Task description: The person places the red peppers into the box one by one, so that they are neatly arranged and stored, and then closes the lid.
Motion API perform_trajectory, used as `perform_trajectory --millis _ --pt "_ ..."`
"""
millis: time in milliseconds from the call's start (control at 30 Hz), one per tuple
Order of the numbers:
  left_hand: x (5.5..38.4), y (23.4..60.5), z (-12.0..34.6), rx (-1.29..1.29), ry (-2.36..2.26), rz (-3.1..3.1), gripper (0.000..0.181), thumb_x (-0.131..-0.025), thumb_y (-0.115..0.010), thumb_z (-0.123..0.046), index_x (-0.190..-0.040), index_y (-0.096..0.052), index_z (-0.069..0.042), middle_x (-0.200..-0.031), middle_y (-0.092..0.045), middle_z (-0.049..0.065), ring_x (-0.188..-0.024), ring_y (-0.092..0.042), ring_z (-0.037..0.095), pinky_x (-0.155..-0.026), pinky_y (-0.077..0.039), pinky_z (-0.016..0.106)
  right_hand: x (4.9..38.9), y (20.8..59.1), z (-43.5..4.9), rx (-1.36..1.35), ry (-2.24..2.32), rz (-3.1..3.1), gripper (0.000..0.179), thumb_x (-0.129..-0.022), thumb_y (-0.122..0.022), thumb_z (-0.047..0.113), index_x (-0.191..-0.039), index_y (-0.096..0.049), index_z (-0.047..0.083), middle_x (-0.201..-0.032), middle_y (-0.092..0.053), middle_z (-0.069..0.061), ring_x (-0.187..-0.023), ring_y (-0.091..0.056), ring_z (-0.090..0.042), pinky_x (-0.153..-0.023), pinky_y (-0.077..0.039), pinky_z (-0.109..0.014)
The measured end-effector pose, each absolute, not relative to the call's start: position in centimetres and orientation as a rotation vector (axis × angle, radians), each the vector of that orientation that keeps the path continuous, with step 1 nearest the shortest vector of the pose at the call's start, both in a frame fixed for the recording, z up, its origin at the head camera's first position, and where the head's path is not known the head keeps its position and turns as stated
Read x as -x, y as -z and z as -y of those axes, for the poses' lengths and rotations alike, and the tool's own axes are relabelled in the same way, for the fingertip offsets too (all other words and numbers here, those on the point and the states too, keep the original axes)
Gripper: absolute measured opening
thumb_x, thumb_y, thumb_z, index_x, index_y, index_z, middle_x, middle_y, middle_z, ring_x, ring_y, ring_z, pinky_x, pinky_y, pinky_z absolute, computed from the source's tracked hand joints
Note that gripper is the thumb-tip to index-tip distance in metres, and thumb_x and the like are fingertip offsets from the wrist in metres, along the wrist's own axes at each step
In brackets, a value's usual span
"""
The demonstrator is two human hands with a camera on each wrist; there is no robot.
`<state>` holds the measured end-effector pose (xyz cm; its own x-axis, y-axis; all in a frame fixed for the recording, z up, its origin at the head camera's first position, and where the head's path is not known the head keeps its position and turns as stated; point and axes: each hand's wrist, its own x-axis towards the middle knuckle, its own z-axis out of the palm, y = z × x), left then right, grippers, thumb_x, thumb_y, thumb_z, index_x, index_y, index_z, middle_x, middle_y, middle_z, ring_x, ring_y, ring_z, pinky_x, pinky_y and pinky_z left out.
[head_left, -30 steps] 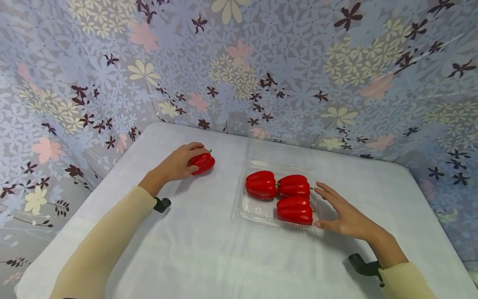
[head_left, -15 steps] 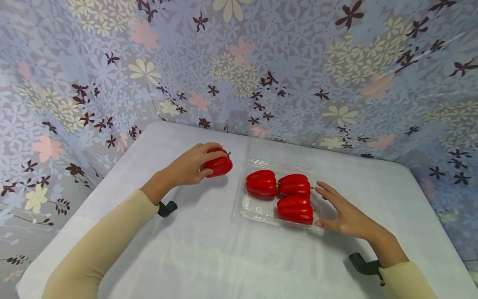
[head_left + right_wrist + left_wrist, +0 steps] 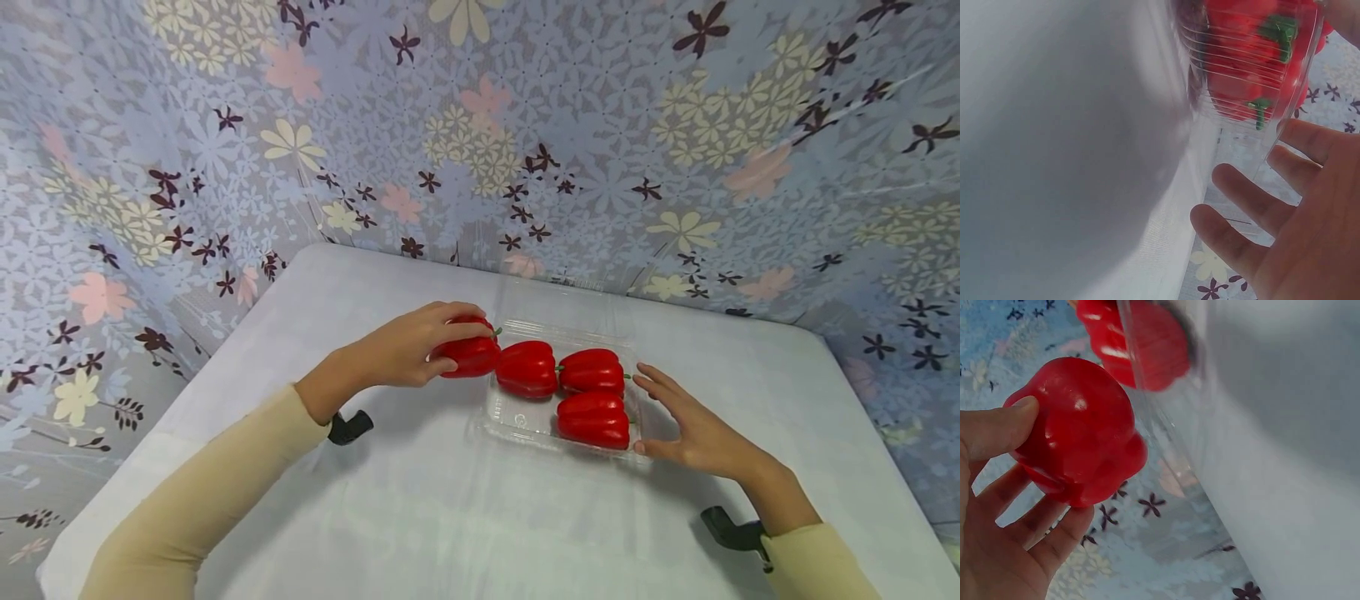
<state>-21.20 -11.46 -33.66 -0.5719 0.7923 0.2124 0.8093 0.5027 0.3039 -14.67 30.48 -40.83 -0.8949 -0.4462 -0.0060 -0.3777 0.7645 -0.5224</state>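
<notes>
My left hand [image 3: 401, 346] grips a red bell pepper [image 3: 477, 358] between thumb and fingers, its green stem pointing right. That pepper hangs at the left side of a clear plastic clamshell container [image 3: 513, 414]; in the left wrist view the held pepper [image 3: 1082, 437] is apart from the container wall. Inside lie 3 more peppers: one at left [image 3: 525, 369], one at back right [image 3: 590, 372], one at front right [image 3: 592, 421]. Beside the container's right wall is my right hand [image 3: 697, 437], fingers spread. In the right wrist view its fingertips [image 3: 1285, 128] reach the rim, holding nothing.
The container's transparent lid [image 3: 558, 304] lies folded back behind it. Everything rests on a white-covered table [image 3: 420, 517]. A flower-patterned cloth [image 3: 480, 150] rises along the table's back edge. Dark wrist-camera mounts [image 3: 350, 427] stick out below both wrists.
My left hand has carried the bell pepper rightward from the table's left part to the container's left edge. The right hand and the container have stayed in place.
</notes>
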Motion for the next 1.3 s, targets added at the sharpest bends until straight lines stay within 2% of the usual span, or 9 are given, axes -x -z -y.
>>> perform_trajectory --millis 133,400,733,967,1300 --pt "20.8 33.4 10.4 1.493 0.593 2.656 0.056 -0.087 -0.072 -0.009 -0.14 -0.056 -0.018 -0.146 -0.051 0.007 -0.135 -0.049 0.025 -0.101 -0.055 0.037 14.7 41.0 -30.5 0.661 0.777 -2.841 0.093 -0.078 -0.08 0.035 -0.152 -0.033 0.003 -0.162 -0.023 -0.021 -0.144 -0.026 -0.05 -0.102 -0.029 -0.081" --pt "19.7 33.2 8.2 1.609 0.593 2.606 0.056 -0.089 -0.07 -0.01 -0.142 -0.054 -0.02 -0.15 -0.049 0.008 -0.139 -0.046 0.025 -0.106 -0.052 0.038 14.6 41.0 -30.6 0.67 0.769 -2.845 0.093 -0.078 -0.079 0.036 -0.152 -0.033 0.003 -0.162 -0.024 -0.021 -0.144 -0.027 -0.05 -0.101 -0.029 -0.081" --pt "19.2 34.0 6.5 1.731 0.569 2.565 0.057 -0.09 -0.069 -0.012 -0.144 -0.052 -0.017 -0.152 -0.046 0.007 -0.14 -0.044 0.024 -0.104 -0.053 0.034 14.6 41.0 -30.6 0.665 0.768 -2.853 0.093 -0.078 -0.08 0.035 -0.151 -0.034 0.001 -0.161 -0.024 -0.023 -0.143 -0.027 -0.05 -0.1 -0.03 -0.081" --pt "19.4 34.9 5.4 1.74 0.497 2.638 0.057 -0.09 -0.069 -0.014 -0.144 -0.052 -0.021 -0.152 -0.046 0.003 -0.14 -0.044 0.021 -0.102 -0.054 0.032 14.5 41.3 -30.5 0.637 0.765 -2.847 0.093 -0.078 -0.08 0.036 -0.152 -0.033 0.003 -0.162 -0.023 -0.021 -0.144 -0.026 -0.049 -0.102 -0.028 -0.081" --pt "19.4 35.9 4.6 1.751 0.426 2.706 0.062 -0.089 -0.071 -0.019 -0.146 -0.048 -0.018 -0.153 -0.046 -0.001 -0.143 -0.041 0.018 -0.107 -0.051 0.034 14.4 41.2 -30.3 0.636 0.762 -2.849 0.093 -0.078 -0.079 0.037 -0.152 -0.033 0.003 -0.162 -0.023 -0.021 -0.145 -0.026 -0.049 -0.102 -0.03 -0.08"
